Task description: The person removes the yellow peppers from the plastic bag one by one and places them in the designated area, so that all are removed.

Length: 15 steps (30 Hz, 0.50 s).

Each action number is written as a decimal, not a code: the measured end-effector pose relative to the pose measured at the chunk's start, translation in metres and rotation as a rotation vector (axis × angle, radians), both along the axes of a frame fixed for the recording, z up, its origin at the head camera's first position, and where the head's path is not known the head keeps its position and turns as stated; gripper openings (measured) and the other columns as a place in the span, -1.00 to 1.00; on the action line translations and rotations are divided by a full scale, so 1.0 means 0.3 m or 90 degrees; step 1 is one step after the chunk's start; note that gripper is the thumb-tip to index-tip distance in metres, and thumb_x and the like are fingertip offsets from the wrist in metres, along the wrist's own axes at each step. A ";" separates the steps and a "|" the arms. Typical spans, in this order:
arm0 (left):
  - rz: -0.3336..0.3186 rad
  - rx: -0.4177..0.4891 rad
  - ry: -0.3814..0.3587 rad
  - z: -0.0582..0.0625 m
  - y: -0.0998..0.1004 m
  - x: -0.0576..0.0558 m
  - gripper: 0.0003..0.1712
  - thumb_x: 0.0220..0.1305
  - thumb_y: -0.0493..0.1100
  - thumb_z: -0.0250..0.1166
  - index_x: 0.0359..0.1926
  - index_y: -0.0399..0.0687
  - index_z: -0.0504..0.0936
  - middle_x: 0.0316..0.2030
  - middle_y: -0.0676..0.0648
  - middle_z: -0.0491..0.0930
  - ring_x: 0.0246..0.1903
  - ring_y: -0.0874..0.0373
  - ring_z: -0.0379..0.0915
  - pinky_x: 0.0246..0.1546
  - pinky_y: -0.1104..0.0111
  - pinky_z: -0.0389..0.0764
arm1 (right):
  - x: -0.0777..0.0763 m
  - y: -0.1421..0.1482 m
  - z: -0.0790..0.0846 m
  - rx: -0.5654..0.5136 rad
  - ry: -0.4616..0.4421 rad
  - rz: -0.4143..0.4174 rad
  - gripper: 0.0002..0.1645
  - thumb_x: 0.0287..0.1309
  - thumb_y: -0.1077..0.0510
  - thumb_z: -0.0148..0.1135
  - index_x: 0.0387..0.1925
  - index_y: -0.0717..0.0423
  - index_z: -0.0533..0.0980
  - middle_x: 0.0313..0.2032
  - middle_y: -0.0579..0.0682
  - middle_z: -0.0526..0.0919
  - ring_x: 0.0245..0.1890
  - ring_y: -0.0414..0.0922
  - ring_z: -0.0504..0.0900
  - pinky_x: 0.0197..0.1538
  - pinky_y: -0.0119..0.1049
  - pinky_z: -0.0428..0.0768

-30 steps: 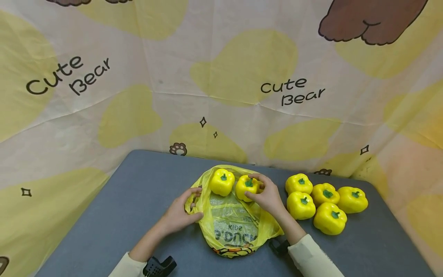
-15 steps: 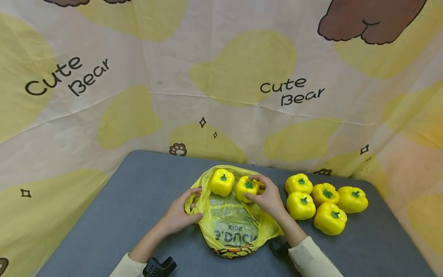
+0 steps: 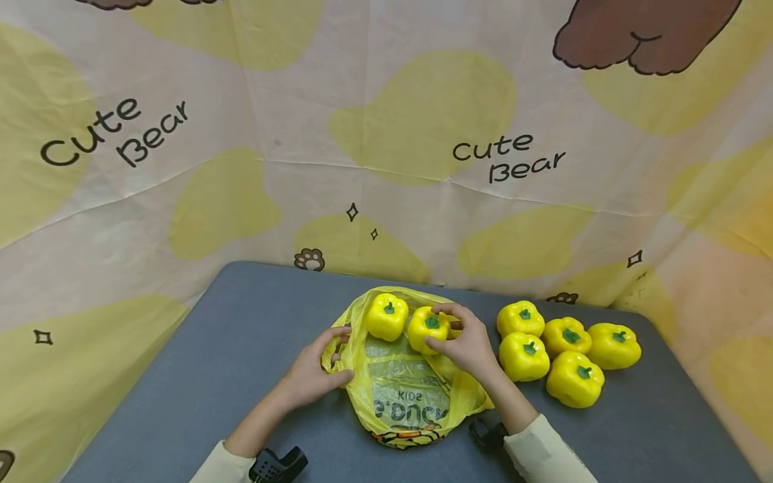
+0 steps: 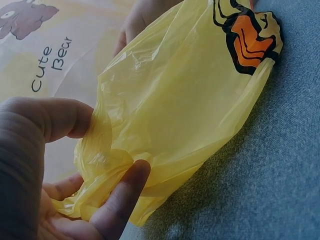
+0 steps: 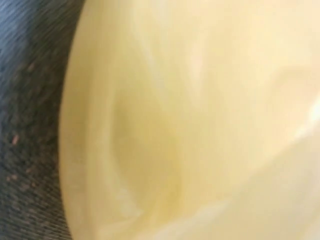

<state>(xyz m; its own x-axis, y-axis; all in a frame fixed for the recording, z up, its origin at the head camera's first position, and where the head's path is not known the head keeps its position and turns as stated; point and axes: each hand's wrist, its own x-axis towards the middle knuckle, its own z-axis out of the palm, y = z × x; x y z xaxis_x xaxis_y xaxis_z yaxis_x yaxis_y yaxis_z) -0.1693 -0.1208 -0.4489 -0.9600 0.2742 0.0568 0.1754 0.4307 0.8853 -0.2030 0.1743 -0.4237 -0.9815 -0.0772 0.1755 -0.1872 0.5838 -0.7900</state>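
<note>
A translucent yellow plastic bag [image 3: 410, 396] lies on the table with its mouth spread wide. My left hand [image 3: 308, 372] grips the left side of its mouth. In the left wrist view, the bag's film [image 4: 165, 100] bunches between thumb and fingers. Inside the bag, toward the back, sits a yellow bell pepper [image 3: 386, 318] with a green stem. Just right of it is a second yellow bell pepper [image 3: 423, 332], which my right hand [image 3: 471, 345] holds between thumb and fingers, within the bag's mouth. Blurred yellow film [image 5: 175, 100] fills most of the right wrist view, hiding that hand.
Several more yellow bell peppers [image 3: 575, 380] stand grouped to the right of the bag on the grey table [image 3: 241, 335]. Behind the table hangs a printed cloth [image 3: 410, 121] with bear lettering. A black device [image 3: 278, 464] is worn at my left wrist.
Hardly anything differs. The bell pepper in my right hand has shifted very slightly left, and my left hand keeps its hold on the bag.
</note>
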 end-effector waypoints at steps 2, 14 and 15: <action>-0.001 0.000 0.002 0.001 -0.001 0.000 -0.20 0.02 -0.21 0.42 0.31 -0.01 0.34 0.20 -0.20 0.46 0.02 -0.08 0.52 -0.12 0.39 0.56 | 0.006 -0.003 0.006 0.002 0.007 0.000 -0.41 -0.13 0.13 0.51 0.03 -0.14 0.54 0.18 0.08 0.49 0.02 0.15 0.56 0.00 0.01 0.58; 0.006 -0.005 0.003 0.004 0.001 0.000 -0.20 0.00 -0.21 0.43 0.31 -0.01 0.35 0.18 -0.18 0.47 0.01 -0.07 0.53 -0.08 0.34 0.56 | 0.043 -0.001 0.061 -0.013 0.035 0.020 -0.43 -0.17 0.14 0.52 -0.02 -0.12 0.55 0.13 0.06 0.52 -0.07 0.07 0.56 -0.04 -0.04 0.57; 0.004 -0.005 0.004 0.005 0.001 -0.001 -0.20 0.00 -0.21 0.43 0.31 -0.01 0.35 0.19 -0.18 0.47 0.02 -0.07 0.53 -0.08 0.34 0.56 | 0.046 0.001 0.064 -0.012 0.041 0.022 -0.43 -0.18 0.14 0.52 -0.02 -0.12 0.55 0.11 0.06 0.53 -0.09 0.07 0.56 -0.06 -0.05 0.57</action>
<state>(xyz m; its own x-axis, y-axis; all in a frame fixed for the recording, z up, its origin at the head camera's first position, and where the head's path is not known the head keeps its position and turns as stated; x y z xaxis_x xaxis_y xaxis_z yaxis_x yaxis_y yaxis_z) -0.1697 -0.1205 -0.4475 -0.9615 0.2679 0.0605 0.1778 0.4391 0.8807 -0.1893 0.1747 -0.4045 -0.9649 -0.1072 0.2396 -0.2577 0.5617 -0.7862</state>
